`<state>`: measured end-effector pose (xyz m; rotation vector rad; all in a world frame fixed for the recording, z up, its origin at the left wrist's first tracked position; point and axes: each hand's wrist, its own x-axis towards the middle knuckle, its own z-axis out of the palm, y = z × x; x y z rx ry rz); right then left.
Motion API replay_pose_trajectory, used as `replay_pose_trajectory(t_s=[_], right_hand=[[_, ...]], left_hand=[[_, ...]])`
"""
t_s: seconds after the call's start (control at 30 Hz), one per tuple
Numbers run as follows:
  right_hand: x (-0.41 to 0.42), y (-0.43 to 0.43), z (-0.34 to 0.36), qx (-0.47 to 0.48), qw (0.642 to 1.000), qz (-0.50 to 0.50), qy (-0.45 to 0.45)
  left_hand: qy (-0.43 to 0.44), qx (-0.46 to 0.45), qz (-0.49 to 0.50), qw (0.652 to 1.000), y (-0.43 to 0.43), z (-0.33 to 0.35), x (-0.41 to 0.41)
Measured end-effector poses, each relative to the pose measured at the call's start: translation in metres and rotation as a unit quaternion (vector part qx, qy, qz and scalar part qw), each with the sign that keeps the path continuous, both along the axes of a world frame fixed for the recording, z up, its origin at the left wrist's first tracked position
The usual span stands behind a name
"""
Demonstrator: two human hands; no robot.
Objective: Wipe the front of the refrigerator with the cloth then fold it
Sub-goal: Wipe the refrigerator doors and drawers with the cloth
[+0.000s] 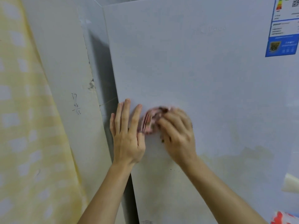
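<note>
The white refrigerator front (pixel 202 81) fills the middle and right of the view. A bunched pink and white patterned cloth (pixel 150 120) is pressed against it near the door's left edge. My right hand (pixel 176 135) grips the cloth with curled fingers and looks blurred. My left hand (pixel 127 135) lies flat on the door just left of the cloth, fingers straight and pointing up, its thumb close to the cloth's lower edge.
A white wall (pixel 68 78) with pencilled numbers (pixel 76 104) stands left of the refrigerator across a dark gap. A yellow patterned curtain (pixel 24 126) hangs at far left. A blue energy label (pixel 283 29) sticks at the door's top right. A red and white object (pixel 283 218) shows at bottom right.
</note>
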<state>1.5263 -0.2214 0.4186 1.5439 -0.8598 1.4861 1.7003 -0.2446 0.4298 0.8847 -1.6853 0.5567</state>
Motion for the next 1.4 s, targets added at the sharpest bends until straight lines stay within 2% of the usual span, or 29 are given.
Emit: replay_pose_trajectory(t_s=[0.13, 0.27, 0.43, 0.5, 0.57, 0.7, 0.8, 0.93, 1.0, 1.1, 1.2, 1.27, 1.4], right_hand=[[0.006, 0.008, -0.093, 0.088, 0.989, -0.004, 0.12], [-0.001, 0.01, -0.059, 0.107, 0.983, 0.004, 0.15], [0.013, 0.001, 0.04, -0.022, 0.998, -0.05, -0.008], [0.03, -0.006, 0.056, -0.038, 0.997, -0.048, -0.047], [0.044, -0.014, 0.044, -0.027, 0.997, -0.052, -0.057], [0.063, -0.019, -0.044, 0.046, 0.997, -0.02, 0.051], [0.062, -0.009, -0.1, 0.121, 0.982, 0.014, 0.144], [0.048, 0.007, -0.094, 0.168, 0.959, 0.034, 0.225], [0.046, 0.009, -0.059, 0.141, 0.97, 0.042, 0.193], [0.046, 0.002, 0.0, 0.066, 0.996, 0.007, 0.066], [0.056, -0.01, 0.018, 0.044, 0.998, -0.032, -0.01], [0.061, -0.016, -0.008, 0.049, 0.998, -0.04, 0.015], [0.056, -0.006, -0.099, 0.108, 0.984, 0.001, 0.141]], left_hand=[[0.01, 0.005, -0.004, 1.0, -0.001, -0.005, 0.018], [0.02, -0.006, 0.016, 1.0, -0.006, -0.006, 0.032], [0.053, -0.007, 0.036, 0.998, -0.018, -0.004, 0.043], [0.058, -0.003, 0.033, 0.998, -0.023, -0.006, 0.049], [0.061, -0.008, 0.023, 0.998, -0.028, -0.008, 0.054], [0.063, -0.016, -0.007, 0.998, -0.036, -0.012, 0.059], [0.066, -0.022, -0.023, 0.997, -0.04, -0.013, 0.061], [0.064, -0.032, -0.022, 0.997, -0.042, -0.014, 0.061], [0.074, -0.032, -0.023, 0.996, -0.043, -0.015, 0.059], [0.085, -0.034, -0.026, 0.995, -0.043, -0.015, 0.056], [0.09, -0.039, -0.033, 0.995, -0.043, -0.015, 0.057], [0.087, -0.042, -0.034, 0.995, -0.045, -0.015, 0.058], [0.092, -0.04, -0.038, 0.994, -0.044, -0.016, 0.057]])
